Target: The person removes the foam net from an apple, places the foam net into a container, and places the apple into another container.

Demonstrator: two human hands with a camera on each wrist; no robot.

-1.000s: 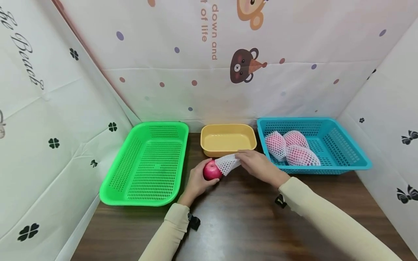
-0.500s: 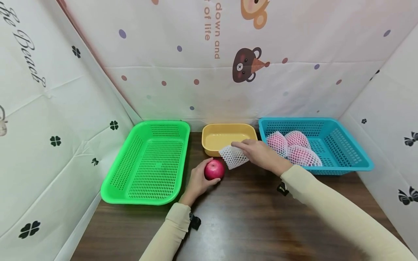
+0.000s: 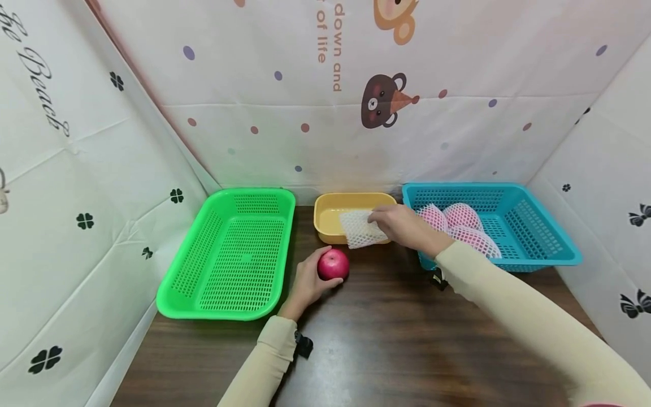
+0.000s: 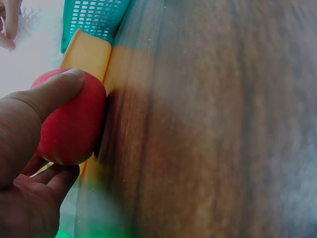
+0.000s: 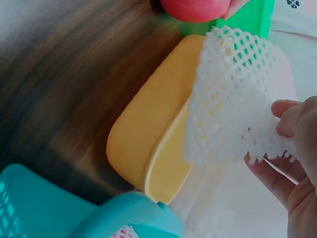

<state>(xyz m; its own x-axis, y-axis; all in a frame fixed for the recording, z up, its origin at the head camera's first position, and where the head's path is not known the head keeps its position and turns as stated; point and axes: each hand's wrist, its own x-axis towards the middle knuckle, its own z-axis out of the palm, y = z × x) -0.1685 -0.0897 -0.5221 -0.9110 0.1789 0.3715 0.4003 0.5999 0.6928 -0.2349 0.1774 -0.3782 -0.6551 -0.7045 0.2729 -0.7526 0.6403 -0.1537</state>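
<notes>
Holding the apple (image 3: pixel 333 264) on the counter (image 3: pixel 386 339), left hand (image 3: pixel 305 282) had thumb and fingers curled round it, just in front of the yellow tub (image 3: pixel 325 217). Right hand (image 3: pixel 402 226) pinched the foam net (image 3: pixel 358 229) by one edge, dangling it over the tub's near rim. Net looked featherlight, soft, stretchy open mesh: best gripped at an edge, likely to snag. Apple looked firm, smooth, glossy, rounded: probably slippery, wanting a whole-hand wrap. Green basket (image 3: pixel 229 254) and blue basket (image 3: pixel 508 226) were rigid perforated plastic; blue one held netted fruit (image 3: pixel 460 226).
</notes>
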